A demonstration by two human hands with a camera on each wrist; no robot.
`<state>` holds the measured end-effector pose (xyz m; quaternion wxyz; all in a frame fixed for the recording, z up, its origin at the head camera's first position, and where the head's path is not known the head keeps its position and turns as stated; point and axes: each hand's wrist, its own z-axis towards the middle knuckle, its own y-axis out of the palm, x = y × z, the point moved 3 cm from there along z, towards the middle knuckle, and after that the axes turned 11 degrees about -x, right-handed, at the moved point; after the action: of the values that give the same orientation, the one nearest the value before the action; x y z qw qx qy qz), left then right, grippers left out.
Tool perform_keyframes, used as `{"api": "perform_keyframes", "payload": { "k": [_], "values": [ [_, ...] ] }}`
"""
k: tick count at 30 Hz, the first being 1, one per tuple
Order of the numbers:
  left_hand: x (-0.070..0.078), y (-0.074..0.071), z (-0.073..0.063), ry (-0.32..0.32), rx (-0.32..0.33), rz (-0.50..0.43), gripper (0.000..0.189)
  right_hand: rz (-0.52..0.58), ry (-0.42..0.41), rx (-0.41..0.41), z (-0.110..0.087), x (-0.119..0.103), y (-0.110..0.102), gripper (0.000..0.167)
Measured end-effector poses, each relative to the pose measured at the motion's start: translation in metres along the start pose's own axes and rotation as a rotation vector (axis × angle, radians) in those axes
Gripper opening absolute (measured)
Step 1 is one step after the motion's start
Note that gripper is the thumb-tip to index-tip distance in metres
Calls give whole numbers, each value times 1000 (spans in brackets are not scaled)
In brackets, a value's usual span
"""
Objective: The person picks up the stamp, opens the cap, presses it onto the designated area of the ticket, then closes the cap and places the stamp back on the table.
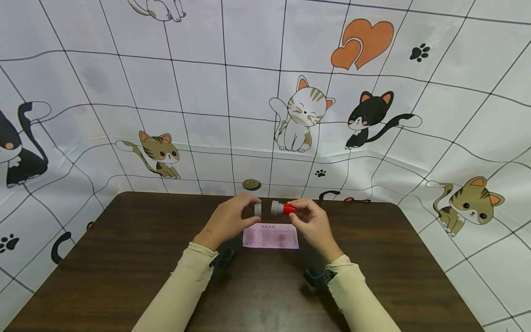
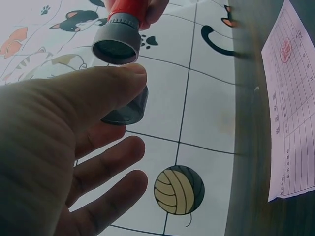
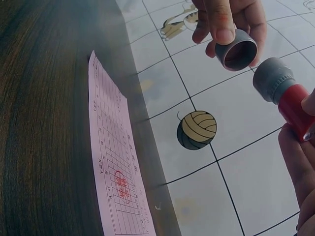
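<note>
In the head view my left hand (image 1: 228, 219) pinches a grey round cap (image 1: 257, 210) between thumb and fingers. My right hand (image 1: 314, 224) grips the red handle of a stamp (image 1: 288, 209), its grey round head pointing left toward the cap. A small gap separates cap and stamp, both held above the table's far part. The right wrist view shows the hollow open side of the cap (image 3: 237, 53) facing the stamp's grey head (image 3: 271, 78). From the left wrist, my thumb partly hides the cap (image 2: 129, 113). Below the hands lies a pink printed slip (image 1: 257, 237) bearing a red stamp mark.
The dark brown wooden table (image 1: 124, 263) spreads under both arms. A white cloth backdrop (image 1: 249, 92) with black grid lines and printed cats rises behind the table's far edge and along its sides. Dark bands (image 1: 319, 278) sit on both wrists.
</note>
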<state>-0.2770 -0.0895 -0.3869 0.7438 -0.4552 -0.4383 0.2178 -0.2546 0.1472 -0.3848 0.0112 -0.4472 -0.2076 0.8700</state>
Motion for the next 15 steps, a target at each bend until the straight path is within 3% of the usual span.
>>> {"api": "perform_keyframes", "payload": {
  "k": [15],
  "values": [
    [1,4,0,20,-28,-29,48,-6,-63,-58,1,-7,6,23]
  ]
}}
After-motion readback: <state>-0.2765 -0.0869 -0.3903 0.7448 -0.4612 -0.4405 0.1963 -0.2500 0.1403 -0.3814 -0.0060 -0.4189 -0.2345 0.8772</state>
